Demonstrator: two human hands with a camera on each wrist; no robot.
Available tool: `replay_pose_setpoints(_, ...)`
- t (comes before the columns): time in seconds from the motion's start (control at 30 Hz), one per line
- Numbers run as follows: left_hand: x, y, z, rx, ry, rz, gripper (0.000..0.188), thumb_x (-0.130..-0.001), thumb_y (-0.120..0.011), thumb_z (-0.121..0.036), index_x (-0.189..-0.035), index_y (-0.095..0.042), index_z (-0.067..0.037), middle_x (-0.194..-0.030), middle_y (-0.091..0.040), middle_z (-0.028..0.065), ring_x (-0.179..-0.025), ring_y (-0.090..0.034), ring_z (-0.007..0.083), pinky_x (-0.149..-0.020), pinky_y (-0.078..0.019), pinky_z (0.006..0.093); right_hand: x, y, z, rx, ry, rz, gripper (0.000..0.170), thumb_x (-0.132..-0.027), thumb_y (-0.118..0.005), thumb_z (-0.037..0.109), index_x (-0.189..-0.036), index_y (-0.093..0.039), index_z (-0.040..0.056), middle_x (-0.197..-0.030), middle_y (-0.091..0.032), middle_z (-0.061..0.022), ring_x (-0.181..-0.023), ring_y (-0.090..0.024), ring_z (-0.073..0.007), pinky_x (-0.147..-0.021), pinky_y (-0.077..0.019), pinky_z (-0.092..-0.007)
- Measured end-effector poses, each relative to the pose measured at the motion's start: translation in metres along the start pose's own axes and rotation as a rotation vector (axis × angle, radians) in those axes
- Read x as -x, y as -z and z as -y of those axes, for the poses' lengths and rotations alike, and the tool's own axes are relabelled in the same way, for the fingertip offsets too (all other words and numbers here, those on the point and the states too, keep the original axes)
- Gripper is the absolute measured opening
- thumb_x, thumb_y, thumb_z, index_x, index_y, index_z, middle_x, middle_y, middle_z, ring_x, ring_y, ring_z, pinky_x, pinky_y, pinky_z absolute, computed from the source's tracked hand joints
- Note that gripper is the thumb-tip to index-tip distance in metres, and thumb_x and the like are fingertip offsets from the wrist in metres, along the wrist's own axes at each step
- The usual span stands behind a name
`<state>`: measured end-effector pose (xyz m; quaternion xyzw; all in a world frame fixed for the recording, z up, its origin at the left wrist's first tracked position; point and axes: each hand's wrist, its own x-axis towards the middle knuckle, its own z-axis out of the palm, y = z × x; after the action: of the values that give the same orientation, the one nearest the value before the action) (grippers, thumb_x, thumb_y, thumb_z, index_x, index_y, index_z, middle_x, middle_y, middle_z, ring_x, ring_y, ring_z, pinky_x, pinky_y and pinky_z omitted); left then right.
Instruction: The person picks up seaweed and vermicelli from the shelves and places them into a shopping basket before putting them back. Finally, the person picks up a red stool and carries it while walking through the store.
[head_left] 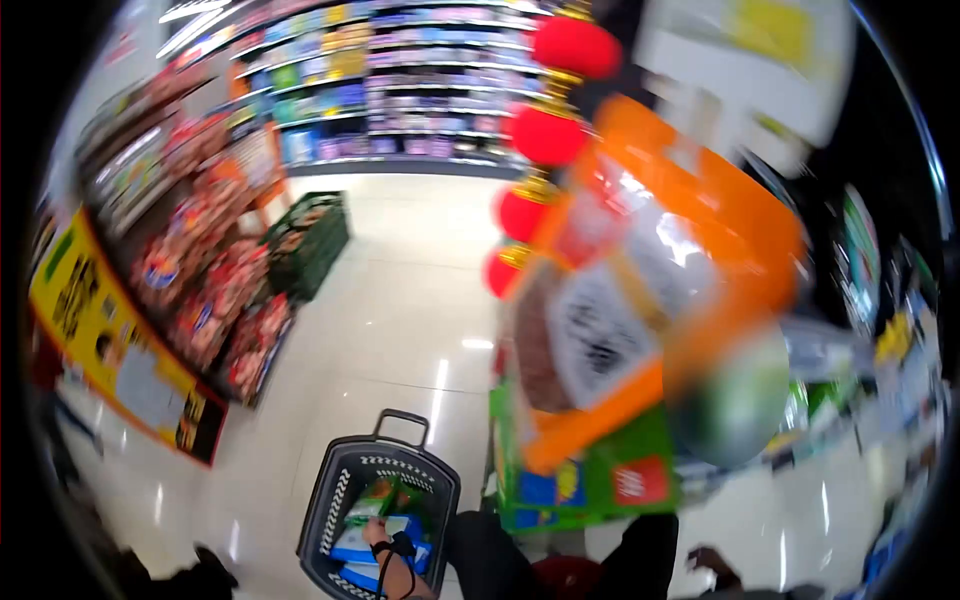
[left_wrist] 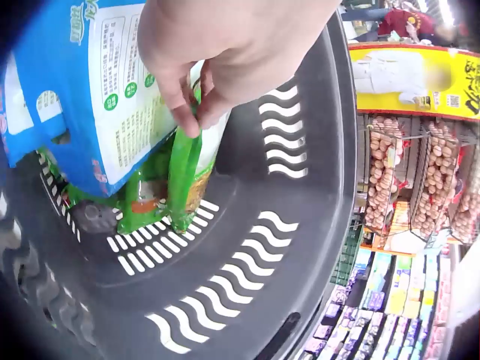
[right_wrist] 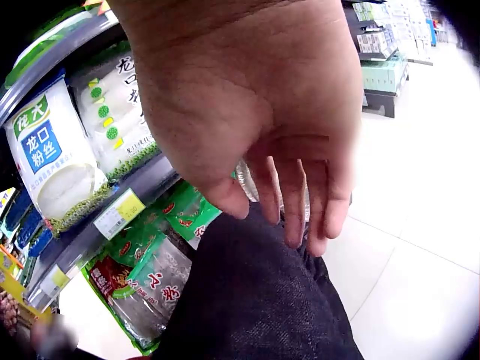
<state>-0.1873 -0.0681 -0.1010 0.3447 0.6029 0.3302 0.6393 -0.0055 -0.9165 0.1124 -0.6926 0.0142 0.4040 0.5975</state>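
Inside a dark grey shopping basket (head_left: 330, 470), my left hand (left_wrist: 232, 52) pinches the edge of a green packet (left_wrist: 184, 176) between thumb and fingers. Blue and white bags (left_wrist: 124, 90) lie beside it, with more green packets under them. In the head view the same hand (head_left: 378, 535) is low in the basket. My right hand (right_wrist: 255, 127) hangs with loosely bent fingers and holds nothing, over a dark trouser leg (right_wrist: 251, 292). Bags of noodles (right_wrist: 56, 157) stand on a shelf next to it, and green-topped bags (right_wrist: 150, 277) lie below.
An orange bag (head_left: 750, 220) hangs large at the right, beside red lanterns (head_left: 550, 135). At the left stand a crate (head_left: 315, 245), red-packed goods (head_left: 205, 270) and a yellow sign (head_left: 120, 340). Stocked shelves (head_left: 450, 80) line the far end of the tiled floor (head_left: 400, 290).
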Motion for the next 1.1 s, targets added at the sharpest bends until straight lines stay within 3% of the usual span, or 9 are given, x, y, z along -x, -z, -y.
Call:
replay_pose_setpoints(0.1, 0.015, 0.002, -0.025, -0.925, -0.396, 0.074, 0.025, -0.072, -0.055, -0.016, -0.053, -0.048, -0.002, -0.055, -0.051, 0.0094, -0.050, -0.046, 0.0200, -0.050, -0.0367, 0.0349, 0.019, -0.036, 0.016, 0.161, -0.036, -0.125, 0.023, -0.085, -0.050, 0.007, -0.102, -0.050, -0.0068, -0.088, -0.063, -0.0205, -0.068, -0.065, -0.0309, -0.053, -0.0538, -0.0369)
replay_pose_setpoints(0.23, 0.045, -0.011, -0.063, -0.092, -0.083, 0.064, 0.021, -0.076, -0.051, -0.016, -0.059, -0.048, -0.003, -0.058, -0.048, 0.0063, -0.051, -0.043, 0.0167, -0.049, -0.0341, 0.0309, 0.028, -0.079, 0.055, 0.306, -0.235, -0.375, 0.022, -0.084, -0.053, 0.012, -0.100, -0.054, -0.0030, -0.081, -0.064, -0.0161, -0.066, -0.065, -0.0269, -0.056, -0.0544, -0.0352)
replay_pose_setpoints(0.47, 0.171, 0.021, -0.167, 0.033, -0.211, 0.128, 0.017, -0.083, -0.043, -0.016, -0.071, -0.049, -0.005, -0.062, -0.044, 0.0008, -0.052, -0.038, 0.0109, -0.048, -0.0295, 0.0240, 0.020, -0.145, 0.107, 0.575, -0.132, -0.477, 0.028, -0.081, -0.054, 0.026, -0.088, -0.061, 0.0002, -0.075, -0.065, -0.0104, -0.060, -0.063, -0.0181, -0.059, -0.0506, -0.0307)
replay_pose_setpoints(0.67, 0.352, 0.043, -0.247, 0.039, -0.420, 0.103, 0.012, -0.081, -0.040, -0.011, -0.070, -0.044, -0.010, -0.064, -0.038, -0.0029, -0.049, -0.031, 0.0069, -0.044, -0.0224, 0.0187, -0.018, -0.236, 0.177, 0.616, 0.459, -0.075, 0.032, -0.083, -0.054, 0.030, -0.088, -0.061, -0.0010, -0.082, -0.064, -0.0144, -0.072, -0.063, -0.0232, -0.064, -0.0488, -0.0332)
replay_pose_setpoints(0.8, 0.469, 0.071, -0.311, 0.158, -0.385, 0.217, 0.010, -0.077, -0.041, -0.012, -0.068, -0.043, -0.012, -0.067, -0.041, -0.0030, -0.048, -0.031, 0.0056, -0.044, -0.0212, 0.0162, 0.018, -0.317, 0.265, 0.609, 0.210, 0.388, 0.041, -0.086, -0.052, 0.038, -0.092, -0.064, -0.0001, -0.081, -0.066, -0.0129, -0.077, -0.063, -0.0220, -0.067, -0.0467, -0.0309)
replay_pose_setpoints(0.87, 0.508, 0.068, -0.330, 0.426, -0.442, -0.021, 0.019, -0.080, -0.046, -0.018, -0.064, -0.038, -0.013, -0.054, -0.031, -0.0063, -0.040, -0.018, 0.0041, -0.037, -0.0145, 0.0174, 0.024, -0.346, 0.271, 0.627, 0.453, 0.641, 0.039, -0.088, -0.051, 0.037, -0.093, -0.065, 0.0004, -0.083, -0.066, -0.0113, -0.077, -0.062, -0.0193, -0.069, -0.0458, -0.0277)
replay_pose_setpoints(0.93, 0.532, 0.093, -0.337, 0.426, -0.581, 0.661, 0.023, -0.083, -0.047, -0.022, -0.063, -0.039, -0.013, -0.052, -0.034, -0.0043, -0.037, -0.026, 0.0041, -0.036, -0.0219, 0.0152, 0.045, -0.367, 0.297, 0.606, 0.373, 0.909, 0.034, -0.089, -0.053, 0.031, -0.093, -0.066, 0.0001, -0.087, -0.067, -0.0091, -0.082, -0.062, -0.0155, -0.073, -0.0452, -0.0261)
replay_pose_setpoints(1.0, 0.542, 0.096, -0.334, 0.656, -0.426, 0.777, 0.030, -0.084, -0.048, -0.023, -0.058, -0.036, -0.011, -0.049, -0.038, 0.0001, -0.036, -0.034, 0.0048, -0.036, -0.0335, 0.0188, 0.049, -0.383, 0.300, 0.507, 0.362, 1.165, 0.033, -0.088, -0.054, 0.029, -0.102, -0.062, -0.0002, -0.097, -0.065, -0.0101, -0.090, -0.060, -0.0160, -0.078, -0.0443, -0.0265)
replay_pose_setpoints(1.1, 0.525, 0.080, -0.310, 1.335, -0.183, 1.404, 0.026, -0.081, -0.051, -0.015, -0.057, -0.048, -0.006, -0.047, -0.040, 0.0038, -0.038, -0.042, 0.0092, -0.039, -0.0428, 0.0244, 0.058, -0.397, 0.286, 0.216, 0.287, 1.524, 0.041, -0.088, -0.055, 0.025, -0.120, -0.048, -0.0002, -0.118, -0.054, -0.0116, -0.105, -0.053, -0.0181, -0.087, -0.0413, -0.0291)
